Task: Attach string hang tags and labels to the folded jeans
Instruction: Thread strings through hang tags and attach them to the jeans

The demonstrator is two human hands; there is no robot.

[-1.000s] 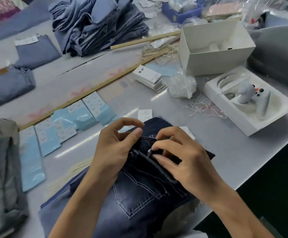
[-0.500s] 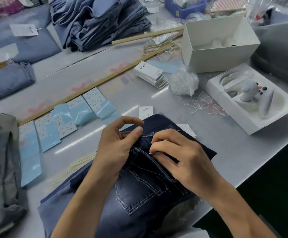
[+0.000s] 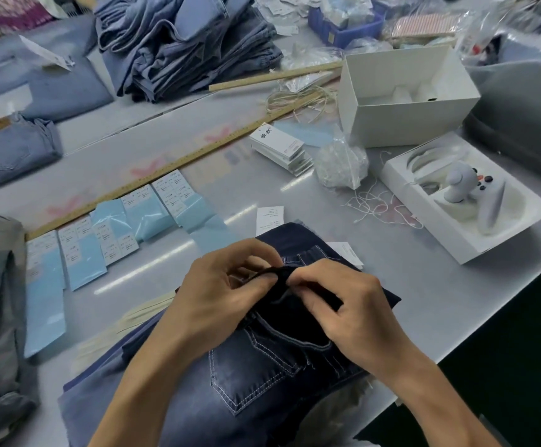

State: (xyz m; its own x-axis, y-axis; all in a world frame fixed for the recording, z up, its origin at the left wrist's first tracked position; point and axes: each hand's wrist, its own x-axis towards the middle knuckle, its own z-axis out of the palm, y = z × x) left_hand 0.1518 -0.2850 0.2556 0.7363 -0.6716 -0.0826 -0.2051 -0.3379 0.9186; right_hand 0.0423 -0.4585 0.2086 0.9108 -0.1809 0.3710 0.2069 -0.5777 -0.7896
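now lifted off the dark jeans [image 3: 262,375], lower centre of frame: waistband fold pinched between left hand [image 3: 227,298] and right hand [image 3: 353,314], fingers curled; probably threading a tag string, string itself not visible.

Bare table [image 3: 230,175] beyond jeans [image 3: 262,375]; label sheets [image 3: 107,233] left, tray [image 3: 465,201] right.

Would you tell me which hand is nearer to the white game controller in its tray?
Right. The right hand pinches the dark jeans on the controller's side, below and left of the controller; the left hand grips the same waistband farther left.
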